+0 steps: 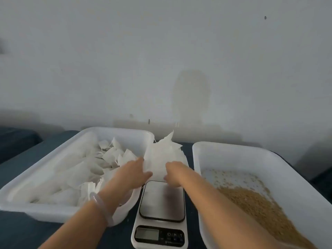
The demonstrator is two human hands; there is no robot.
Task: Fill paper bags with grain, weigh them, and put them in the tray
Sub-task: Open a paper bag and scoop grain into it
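Both my hands hold a stack of white paper bags [162,155] just beyond the far edge of the kitchen scale [161,202]. My left hand [133,172] grips the stack's left side and my right hand [175,174] pinches its right side. The scale's steel platform carries nothing, and its display is too blurred to read. A white tray [125,135] on the left holds several white paper bags [75,173]. On the right, another white tray [233,151] holds brown grain [255,203] heaped toward its near end.
All three stand on a dark blue surface [27,229] against a pale wall [161,60]. A small white container [124,211] sits under my left wrist between the left tray and the scale. A pale bangle [98,203] is on my left wrist.
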